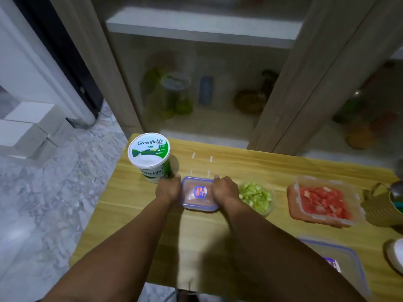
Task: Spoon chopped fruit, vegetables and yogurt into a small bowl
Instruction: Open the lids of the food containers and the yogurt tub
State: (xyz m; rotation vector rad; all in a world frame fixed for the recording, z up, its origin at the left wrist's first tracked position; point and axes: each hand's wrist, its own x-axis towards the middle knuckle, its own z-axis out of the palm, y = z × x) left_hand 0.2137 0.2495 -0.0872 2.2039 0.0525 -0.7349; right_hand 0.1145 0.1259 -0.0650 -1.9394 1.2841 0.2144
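Observation:
A small lidded plastic container [197, 194] with a blue-rimmed lid and a red label sits on the wooden table [218, 225]. My left hand [168, 188] grips its left side and my right hand [224, 189] grips its right side. A closed white and green yogurt tub [150, 155] stands just behind my left hand. To the right sit a clear bowl of chopped green vegetable [258, 197] and an open container of chopped red fruit [322, 201].
A green mug with a spoon [386, 203] stands at the right edge. A loose blue-rimmed lid [340, 260] lies near the front right, beside a white object [397, 253]. A glass-door cabinet [196, 83] stands behind the table. Grey floor lies to the left.

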